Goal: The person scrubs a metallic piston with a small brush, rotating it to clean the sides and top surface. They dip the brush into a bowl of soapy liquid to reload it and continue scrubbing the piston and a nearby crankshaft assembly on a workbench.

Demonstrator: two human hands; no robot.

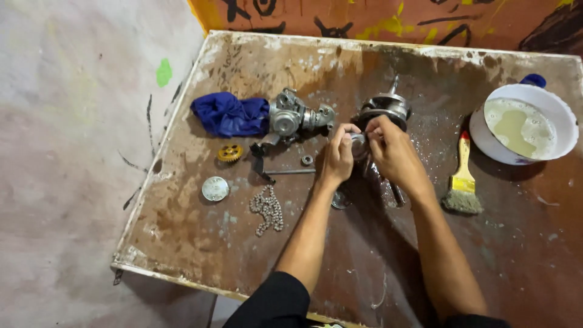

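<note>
Both hands meet over a dark metal crankshaft assembly (385, 108) lying on the stained workbench (182, 200). My left hand (337, 157) and my right hand (390, 149) pinch a small round silver metal part (359, 144) between their fingertips, just in front of the crankshaft. Part of the assembly is hidden under my right hand and wrist.
Left of the hands lie a grey carburettor-like casting (293, 116), a blue rag (229, 114), a yellow gear (230, 152), a round silver cap (215, 188), a loose chain (268, 209), a thin rod (290, 172) and a nut (307, 160). A paintbrush (463, 180) and a white bowl of cloudy liquid (523, 123) sit at right.
</note>
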